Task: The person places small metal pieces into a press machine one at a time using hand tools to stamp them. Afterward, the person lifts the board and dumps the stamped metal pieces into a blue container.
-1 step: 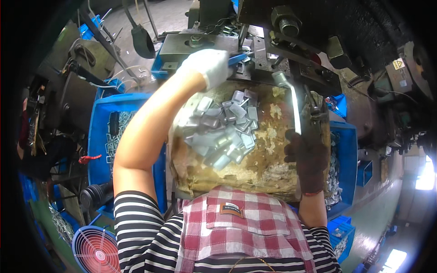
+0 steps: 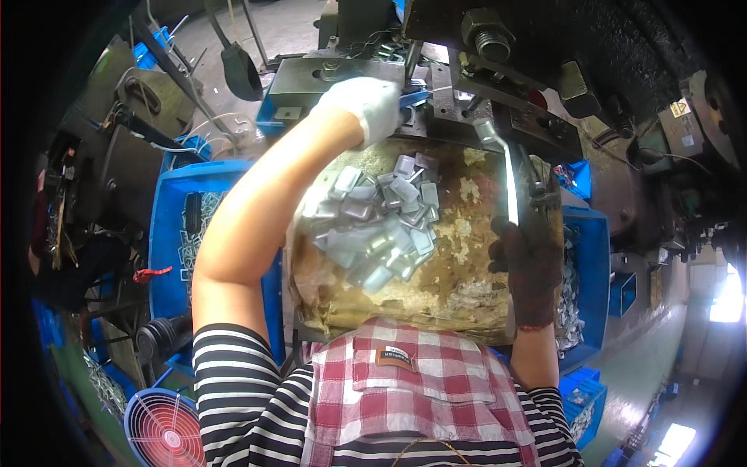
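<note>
1. The press (image 2: 537,54) fills the top right, dark and heavy, with a large bolt (image 2: 492,45) on its front.
2. The board (image 2: 475,303), brown, worn and blotched, lies between the person's body and the press, with bare patches mostly on its right half.
3. The apron (image 2: 436,397), in red and white checks, covers the person's front at the lower edge, over a striped shirt (image 2: 233,366).
4. The left bin (image 2: 163,241) is blue and stands just beside the board; metal pieces lie in it, and the left forearm partly hides it.
5. The right bin (image 2: 597,272), also blue, stands on the board's other side with metal pieces inside.
6. The fan (image 2: 165,437), red behind a round guard, is at the lower left.
7. The parts (image 2: 389,202), small, silvery and roughly rectangular, lie in a loose heap on the left and middle of the board, some overlapping; neither hand touches them.
8. The right hand (image 2: 531,268), in a dark glove, is over the board's right edge, its fingers curled round the rod's lower end.
9. The left hand (image 2: 366,109), in a white glove, is beyond the heap, near the press, its fingers closed on the tool.
10. The rod (image 2: 510,183), pale and slim, points up toward the press; its end bears a grey block (image 2: 487,131), fixed or carried, I cannot tell.
11. The tool (image 2: 414,99) shows a blue end, pointing right.
</note>
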A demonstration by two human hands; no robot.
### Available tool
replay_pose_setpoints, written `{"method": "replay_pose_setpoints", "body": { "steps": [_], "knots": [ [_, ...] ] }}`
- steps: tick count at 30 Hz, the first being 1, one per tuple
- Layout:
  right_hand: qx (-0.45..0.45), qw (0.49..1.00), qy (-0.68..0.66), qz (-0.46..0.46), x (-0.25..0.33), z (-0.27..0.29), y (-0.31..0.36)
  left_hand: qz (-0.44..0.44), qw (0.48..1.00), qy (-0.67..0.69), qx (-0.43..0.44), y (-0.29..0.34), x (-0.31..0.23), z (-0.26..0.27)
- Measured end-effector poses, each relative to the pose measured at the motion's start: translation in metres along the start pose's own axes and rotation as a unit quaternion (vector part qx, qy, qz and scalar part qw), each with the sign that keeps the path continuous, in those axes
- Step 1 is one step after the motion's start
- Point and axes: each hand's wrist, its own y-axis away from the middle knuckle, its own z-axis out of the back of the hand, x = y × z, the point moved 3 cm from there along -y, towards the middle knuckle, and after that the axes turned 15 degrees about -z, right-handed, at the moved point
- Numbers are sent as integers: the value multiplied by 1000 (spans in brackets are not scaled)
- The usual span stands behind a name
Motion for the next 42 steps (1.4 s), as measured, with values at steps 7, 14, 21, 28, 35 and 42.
{"method": "replay_pose_setpoints", "body": {
  "steps": [7, 14, 21, 28, 35, 42],
  "knots": [
    [-32, 996, -11, 79, 32, -18, -28, 134, 990, 8, -36, -27, -7, 19],
    [-43, 986, 35, 159, 26, -41, -64, 135, 987, 70, -43, 55, 16, -52],
    [-128, 970, 108, 175, 26, -25, -51, 109, 994, 18, -23, 84, -9, -66],
    [-109, 949, 189, 230, 43, -11, -40, 50, 998, -25, -21, 95, -17, -57],
    [-42, 978, 100, 177, 40, -19, -54, 155, 984, 19, -86, 99, -2, -56],
    [-33, 994, 33, 99, 22, 0, -18, 196, 843, 361, -347, 82, 20, -72]
  ]
}}
